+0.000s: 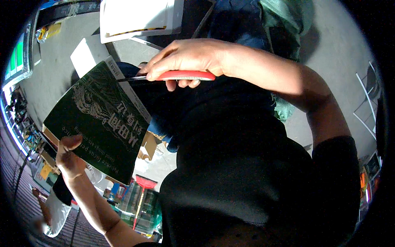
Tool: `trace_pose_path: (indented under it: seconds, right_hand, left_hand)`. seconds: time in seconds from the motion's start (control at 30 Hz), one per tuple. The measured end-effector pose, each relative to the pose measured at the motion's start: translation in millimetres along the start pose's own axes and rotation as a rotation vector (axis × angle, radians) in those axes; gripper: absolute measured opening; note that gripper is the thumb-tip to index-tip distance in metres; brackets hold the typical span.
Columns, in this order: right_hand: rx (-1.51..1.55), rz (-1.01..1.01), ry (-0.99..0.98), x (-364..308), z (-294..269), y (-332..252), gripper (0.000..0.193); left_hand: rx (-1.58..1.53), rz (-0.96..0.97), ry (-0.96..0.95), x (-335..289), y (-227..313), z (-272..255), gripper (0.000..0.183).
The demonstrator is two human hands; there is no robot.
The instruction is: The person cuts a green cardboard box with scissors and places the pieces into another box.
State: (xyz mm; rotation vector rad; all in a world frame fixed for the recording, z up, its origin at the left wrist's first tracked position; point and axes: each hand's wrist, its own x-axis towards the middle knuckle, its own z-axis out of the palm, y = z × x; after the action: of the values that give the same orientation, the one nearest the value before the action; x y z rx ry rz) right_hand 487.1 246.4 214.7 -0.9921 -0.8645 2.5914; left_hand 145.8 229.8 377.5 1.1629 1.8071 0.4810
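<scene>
Head view gives me the dark green book (96, 119), held up and tilted to the left of the black shirt (230, 177). The left hand (70, 158) pinches its left edge, thumb on the cover, the other fingers hidden behind. The right hand (185, 59) has its fingers curled around a red-handled tool (187, 75), whose thin blade (135, 78) reaches the book's white strip (137, 101); I can't tell how deep.

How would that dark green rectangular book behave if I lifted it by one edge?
The dark green rectangular book is probably fairly stiff: it looks flat, barely sagging. It's likely light, since the left hand grips it near one edge.
</scene>
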Motion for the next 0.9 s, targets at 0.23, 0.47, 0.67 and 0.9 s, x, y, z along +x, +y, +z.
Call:
trace_pose_path:
  seconds: [0.23, 0.47, 0.67, 0.9]
  right_hand:
    - [-1.457, -1.038, 0.813, 9.3, 12.7, 6.9, 0.024]
    - [-0.259, -0.054, 0.112, -0.3, 3.7, -15.4, 0.030]
    - [-1.478, -0.881, 0.791, -20.2, 10.4, 0.8, 0.028]
    - [-1.050, -0.795, 0.341, -37.5, 27.3, 54.0, 0.046]
  left_hand:
    - [0.001, 0.018, -0.005, 1.4, -0.5, 1.2, 0.024]
    - [-0.003, 0.068, -0.022, 4.7, -0.5, 1.8, 0.026]
    - [-0.014, 0.152, -0.039, 11.6, 3.3, 3.1, 0.028]
    - [-0.031, 0.280, -0.063, 10.4, 2.3, 13.6, 0.031]
